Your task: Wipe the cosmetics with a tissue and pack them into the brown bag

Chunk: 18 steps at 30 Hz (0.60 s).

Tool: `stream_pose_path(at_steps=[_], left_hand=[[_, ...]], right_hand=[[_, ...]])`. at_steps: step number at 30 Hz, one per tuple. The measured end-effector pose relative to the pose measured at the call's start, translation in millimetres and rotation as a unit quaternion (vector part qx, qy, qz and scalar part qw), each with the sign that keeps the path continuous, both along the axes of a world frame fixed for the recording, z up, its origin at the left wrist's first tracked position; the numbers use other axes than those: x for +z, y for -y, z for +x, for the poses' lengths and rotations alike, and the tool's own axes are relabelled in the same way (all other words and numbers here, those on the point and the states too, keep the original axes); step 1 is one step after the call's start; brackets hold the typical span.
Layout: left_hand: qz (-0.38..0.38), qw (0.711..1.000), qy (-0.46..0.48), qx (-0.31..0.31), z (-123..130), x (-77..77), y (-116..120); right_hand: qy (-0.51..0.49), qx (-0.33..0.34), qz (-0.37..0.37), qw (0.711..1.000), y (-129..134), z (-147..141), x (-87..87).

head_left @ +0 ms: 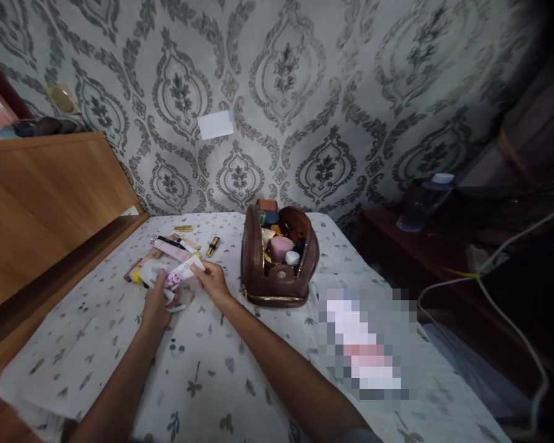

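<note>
A white tube with a pink and purple print (183, 273) is held between both hands, left of the bag. My left hand (156, 299) grips its left end, together with a crumpled white cloth (151, 271). My right hand (213, 283) pinches the other end of the tube. Right of the hands, a brown cosmetic bag (277, 286) stands unzipped; a pink jar (281, 248) and a white-lidded jar (292, 258) are among the items inside. Beyond the hands lie a pink tube (170, 249), dark pencils and a gold-and-black lipstick (213, 247).
A small gold item (183, 228) lies near the wall. At the right of the patterned cloth (231, 369) is a pixelated object (364, 344). A water bottle (425, 203) and a white cable (512, 320) are farther right. A wooden panel (50, 197) borders the left.
</note>
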<state>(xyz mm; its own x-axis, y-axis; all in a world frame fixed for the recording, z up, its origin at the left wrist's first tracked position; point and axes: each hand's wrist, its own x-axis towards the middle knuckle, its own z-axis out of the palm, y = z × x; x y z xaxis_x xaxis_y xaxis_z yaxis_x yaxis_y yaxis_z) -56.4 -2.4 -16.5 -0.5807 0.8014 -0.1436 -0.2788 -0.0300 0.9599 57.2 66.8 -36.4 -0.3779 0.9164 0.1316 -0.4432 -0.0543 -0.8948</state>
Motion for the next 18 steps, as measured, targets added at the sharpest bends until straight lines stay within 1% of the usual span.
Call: stream_pose_path(at_steps=[3,5,6,9,12,14,16,18], left_hand=[[0.033,0.997,0.005,0.072,3,3.4,0],[0.042,0.994,-0.012,0.101,6,5.4,2],[0.044,0.993,-0.032,0.104,6,6.3,4],[0.056,0.986,-0.136,0.081,6,7.6,10],[0.074,0.965,-0.248,0.041,5,6.8,13],[0.076,0.955,-0.286,0.023,3,4.9,12],[0.064,0.954,-0.293,0.008,2,2.6,12],[0.053,0.956,-0.289,-0.009,0,1.2,11]], right_hand=[[0.012,-0.005,-0.003,1.000,-1,3,1.3],[0.016,0.008,-0.008,1.000,2,3,2.4],[0.013,0.018,-0.015,1.000,3,3,2.9],[-0.006,0.042,-0.046,0.998,5,2,3.2],[0.013,0.018,-0.070,0.997,2,0,4.0],[0.053,0.001,-0.068,0.996,0,0,7.6],[0.114,-0.008,-0.026,0.993,1,4,15.5],[0.197,-0.027,0.069,0.978,7,9,27.3]])
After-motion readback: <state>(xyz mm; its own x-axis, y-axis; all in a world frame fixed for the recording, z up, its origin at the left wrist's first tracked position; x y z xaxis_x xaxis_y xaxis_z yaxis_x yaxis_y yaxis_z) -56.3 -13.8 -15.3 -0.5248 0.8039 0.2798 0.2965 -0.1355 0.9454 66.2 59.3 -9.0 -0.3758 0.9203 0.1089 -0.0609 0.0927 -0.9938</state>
